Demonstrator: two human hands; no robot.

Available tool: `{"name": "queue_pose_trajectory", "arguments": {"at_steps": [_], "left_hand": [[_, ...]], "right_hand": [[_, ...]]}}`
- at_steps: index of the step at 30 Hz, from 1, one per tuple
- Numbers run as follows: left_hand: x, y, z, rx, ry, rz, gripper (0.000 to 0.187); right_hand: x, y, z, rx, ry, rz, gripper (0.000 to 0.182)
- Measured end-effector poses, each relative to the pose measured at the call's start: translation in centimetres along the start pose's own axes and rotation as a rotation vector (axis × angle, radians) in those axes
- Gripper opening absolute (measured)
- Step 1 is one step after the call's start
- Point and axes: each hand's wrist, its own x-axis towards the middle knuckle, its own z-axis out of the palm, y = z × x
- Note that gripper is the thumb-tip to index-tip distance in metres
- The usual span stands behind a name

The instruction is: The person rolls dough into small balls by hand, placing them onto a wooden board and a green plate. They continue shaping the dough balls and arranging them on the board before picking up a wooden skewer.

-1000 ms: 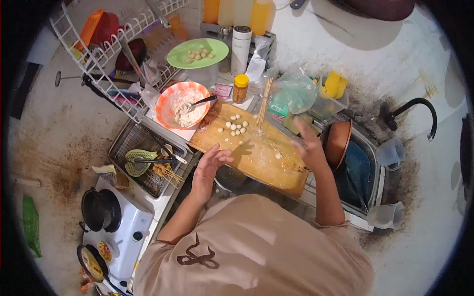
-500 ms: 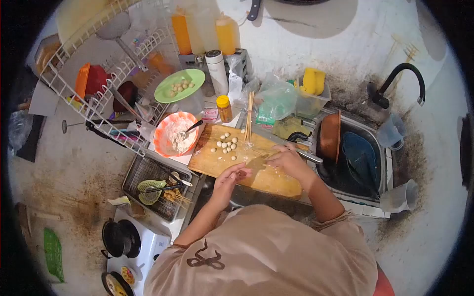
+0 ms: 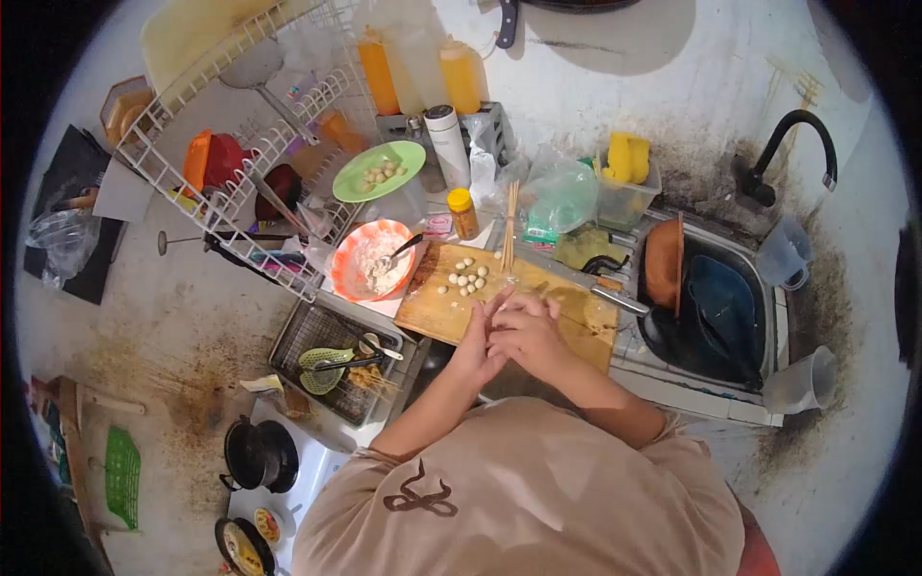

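My left hand and my right hand meet palm to palm above the front edge of the wooden board. Their fingers are bent and pressed together; whatever lies between the palms is hidden. Several small pale dough balls rest on the board beyond my hands. Thin wooden skewers lie in a bundle at the board's back edge. To the left, an orange-and-white bowl holds white floury dough with a spoon in it.
A green plate with more balls stands behind the bowl, near a yellow-capped jar. At right, a knife lies beside the sink. A wire basket with skewered food and the stove are at left.
My right hand has left the board and moved left onto my left hand, so the palms now meet. The whole view has shifted slightly.
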Motion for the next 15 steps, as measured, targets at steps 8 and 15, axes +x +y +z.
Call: {"name": "queue_pose_trajectory", "arguments": {"at_steps": [8, 15], "left_hand": [[2.1, -2.4, -6.9, -0.757, -0.301, -0.096, 0.074], [0.0, -0.7, 0.7, -0.221, -0.247, 0.087, 0.080]], "right_hand": [[1.4, -1.7, -3.5, -0.083, -0.032, -0.017, 0.053], [2.0, -5.7, -0.9, -0.094, -0.295, -0.157, 0.081]]}}
